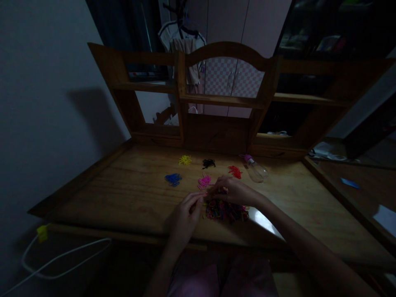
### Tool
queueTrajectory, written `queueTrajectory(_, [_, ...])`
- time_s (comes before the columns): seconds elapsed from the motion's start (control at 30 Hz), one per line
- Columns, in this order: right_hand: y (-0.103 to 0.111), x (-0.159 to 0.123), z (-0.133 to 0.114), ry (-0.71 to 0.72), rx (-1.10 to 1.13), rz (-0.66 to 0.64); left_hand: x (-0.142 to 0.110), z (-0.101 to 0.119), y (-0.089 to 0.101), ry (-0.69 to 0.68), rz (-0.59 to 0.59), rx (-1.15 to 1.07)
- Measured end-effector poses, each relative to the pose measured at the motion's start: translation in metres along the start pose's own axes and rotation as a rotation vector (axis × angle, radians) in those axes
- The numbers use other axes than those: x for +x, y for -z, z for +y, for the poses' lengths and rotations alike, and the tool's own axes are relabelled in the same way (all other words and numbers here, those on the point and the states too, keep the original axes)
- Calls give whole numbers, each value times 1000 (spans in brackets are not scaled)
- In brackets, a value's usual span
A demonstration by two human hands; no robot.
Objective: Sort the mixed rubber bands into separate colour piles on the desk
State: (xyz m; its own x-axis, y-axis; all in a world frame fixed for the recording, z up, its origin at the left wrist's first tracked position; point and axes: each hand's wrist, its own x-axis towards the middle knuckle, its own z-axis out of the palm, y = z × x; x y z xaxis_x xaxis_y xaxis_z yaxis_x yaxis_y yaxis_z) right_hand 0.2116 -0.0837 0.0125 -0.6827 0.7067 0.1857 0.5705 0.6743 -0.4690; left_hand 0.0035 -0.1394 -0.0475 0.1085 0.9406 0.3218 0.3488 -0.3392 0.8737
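Note:
My left hand [188, 210] is closed in a pinch at the near edge of the mixed pile, with a small red piece [206, 193] at its fingertips. Close beside it, my right hand [227, 189] reaches over that pile with its fingers bent together; what they hold is hidden. The mixed pile [227, 212] of small, thin, looped pieces in several colours lies under and below my right hand. Just beyond my fingertips sits a pink heap [204, 181]. Farther out lie a blue heap [173, 179], a yellow heap [185, 160], a black heap [208, 163] and a red heap [235, 171].
A clear bottle [256, 170] with a purple cap lies on its side right of the red heap. Wooden shelving [221, 101] rises along the back of the desk [123, 185]. A white cable [62, 262] hangs off the front left. The room is dim.

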Motion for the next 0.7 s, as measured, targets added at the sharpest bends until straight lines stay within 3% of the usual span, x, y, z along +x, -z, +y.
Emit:
queueTrajectory(0.4, [-5,-3,5,-20,-11,-4,0,0,0,9,-4,-5])
queueTrajectory(0.7, [-4,-10,13,-115,153,-10,0,3,1,22,-23,-17])
